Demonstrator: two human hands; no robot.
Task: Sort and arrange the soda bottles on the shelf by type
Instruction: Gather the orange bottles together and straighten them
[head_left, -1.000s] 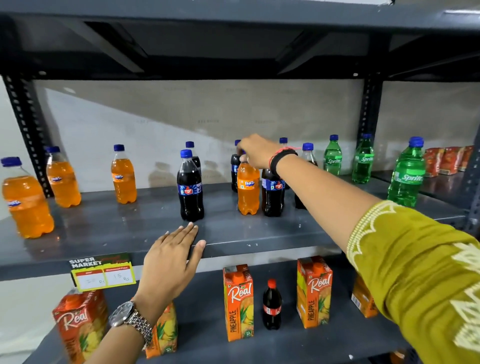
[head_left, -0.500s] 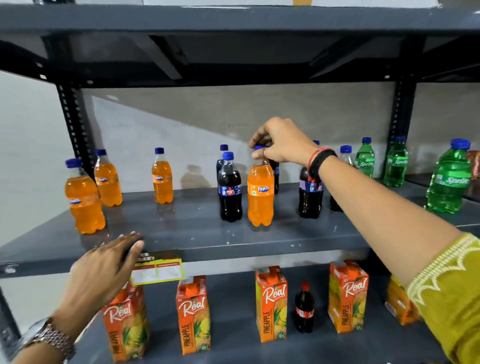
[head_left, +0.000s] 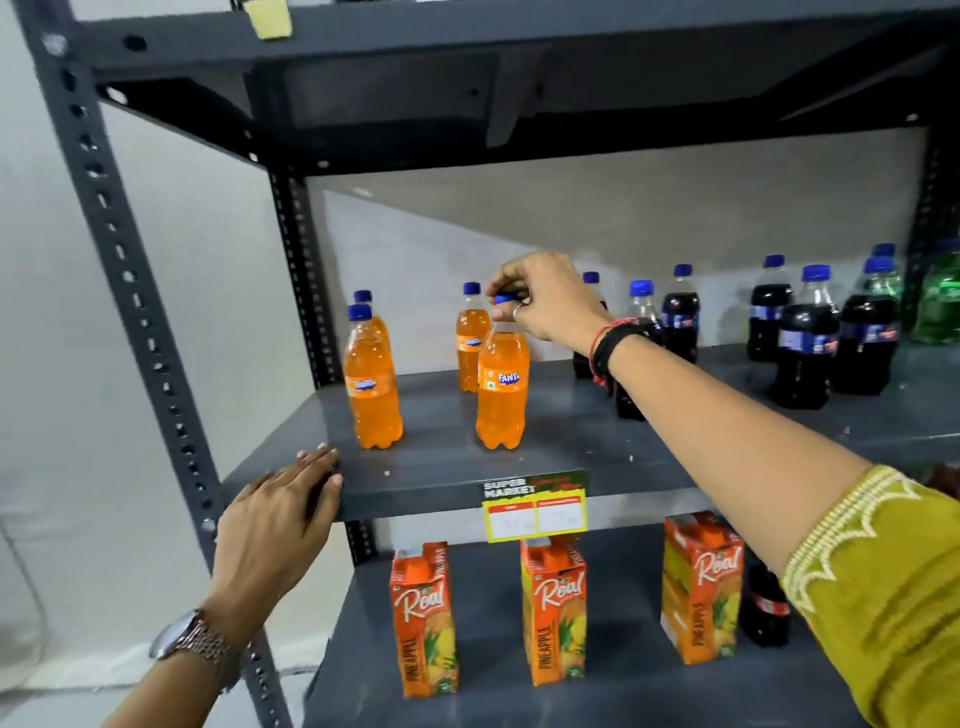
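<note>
The Fanta bottle (head_left: 502, 387) stands upright on the middle shelf (head_left: 519, 470), toward its left end and near the front edge. The right hand (head_left: 545, 299) is closed over the bottle's blue cap (head_left: 505, 299): thumb and fingertips (head_left: 500, 313) pinch the cap and neck from above, while the wrist, with its black and red bands, reaches in from the right. The bottle's base appears to rest on the shelf surface.

Three more orange bottles share this end. One (head_left: 371, 382) stands to the left near the front, another sits directly behind it with only its cap and shoulder visible, and a third (head_left: 470, 338) stands just behind the held bottle.

The left hand (head_left: 280, 512) is open and flat, fingers extended and close together. Its fingertips lie on the front edge of the shelf near the left corner. It grips nothing. A metal watch (head_left: 189, 636) is on that wrist.

To the right, a group of dark cola bottles (head_left: 805, 345) stands well apart from the orange group, with a green bottle (head_left: 937, 306) at the far right edge.

A price tag (head_left: 535, 506) hangs from the shelf's front lip. On the lower shelf, pineapple juice cartons (head_left: 553, 613) stand in a row.
</note>
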